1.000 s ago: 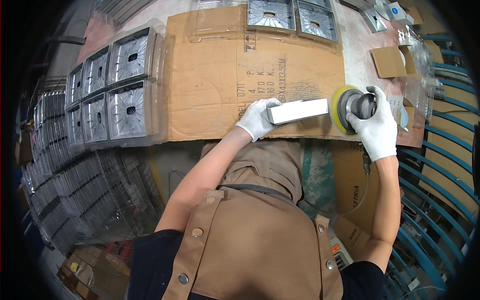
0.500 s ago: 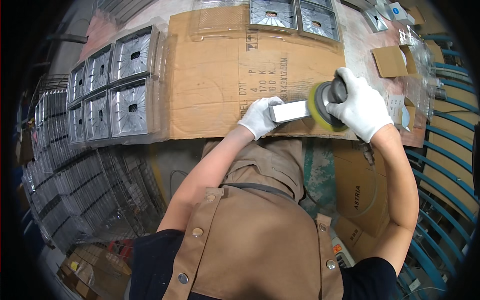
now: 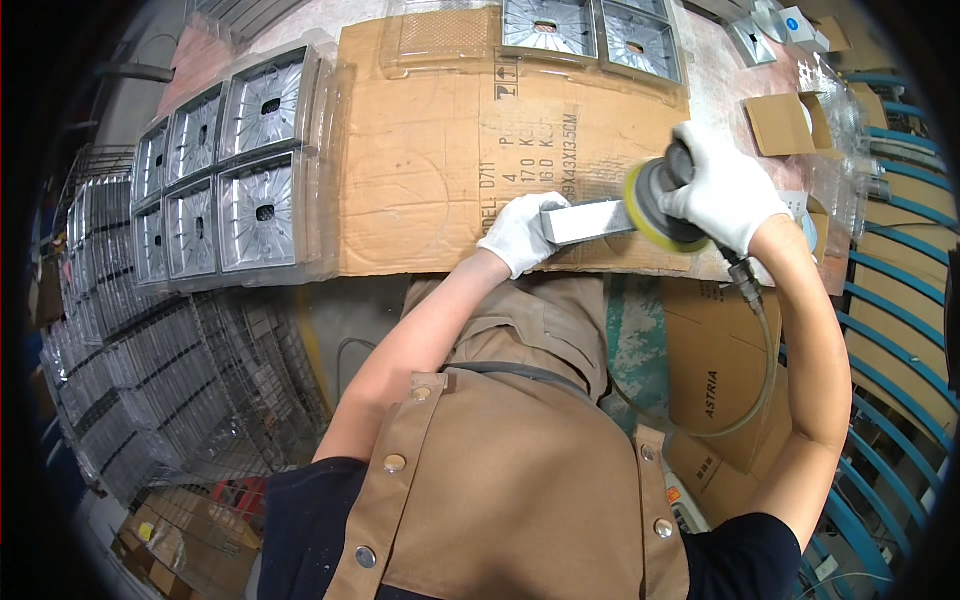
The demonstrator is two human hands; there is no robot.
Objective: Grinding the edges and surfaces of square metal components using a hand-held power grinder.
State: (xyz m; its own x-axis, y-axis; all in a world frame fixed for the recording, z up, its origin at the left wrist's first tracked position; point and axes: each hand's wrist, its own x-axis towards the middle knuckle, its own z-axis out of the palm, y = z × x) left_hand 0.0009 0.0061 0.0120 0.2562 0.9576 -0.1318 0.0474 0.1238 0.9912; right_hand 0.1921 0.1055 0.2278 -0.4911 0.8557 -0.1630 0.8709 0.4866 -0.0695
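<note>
Left hand [image 3: 518, 235], white-gloved: fingers clamped on the near-left end of a silvery box-shaped piece [image 3: 590, 223], pale face up, held over the table's front edge. Right hand [image 3: 728, 190], also gloved: fingers wrapped round the grey body of a round sander [image 3: 664, 198], its yellow-rimmed disc tilted and set against the piece's right end; exact contact hidden. A hose [image 3: 768, 370] drops from the sander and curves toward the apron [image 3: 530, 480]. Beneath the hands, a flat cardboard sheet [image 3: 410, 180]. Left of it, square metal housings [image 3: 262, 212] in a clear tray; more housings [image 3: 548, 28] at the far edge. Right, a small open carton [image 3: 785, 125].
</note>
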